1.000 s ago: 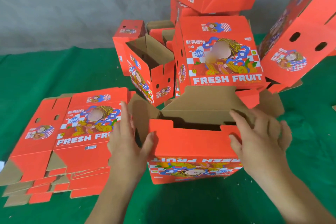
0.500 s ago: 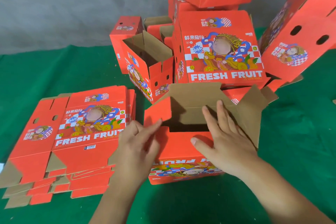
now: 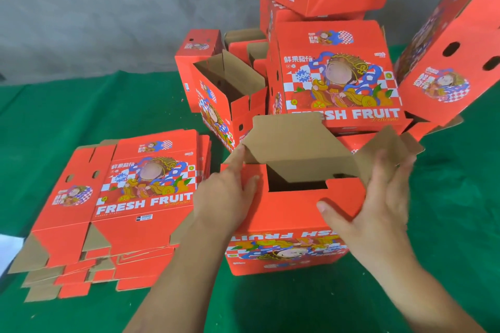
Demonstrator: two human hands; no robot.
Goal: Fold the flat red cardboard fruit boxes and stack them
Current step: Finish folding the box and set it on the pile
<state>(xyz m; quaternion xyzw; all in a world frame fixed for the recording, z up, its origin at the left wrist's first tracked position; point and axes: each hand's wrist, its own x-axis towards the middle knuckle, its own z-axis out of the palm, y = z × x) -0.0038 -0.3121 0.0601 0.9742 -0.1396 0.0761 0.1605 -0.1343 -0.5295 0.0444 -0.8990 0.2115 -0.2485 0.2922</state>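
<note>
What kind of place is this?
Probably a packing workshop for fruit boxes. A stack of flat boxes lies on green cloth, folded boxes pile up behind, and a bare grey wall stands at the back.

Flat boxes (image 3: 130, 197) lie left of the half-folded box (image 3: 289, 224), folded boxes (image 3: 335, 76) behind.
</note>
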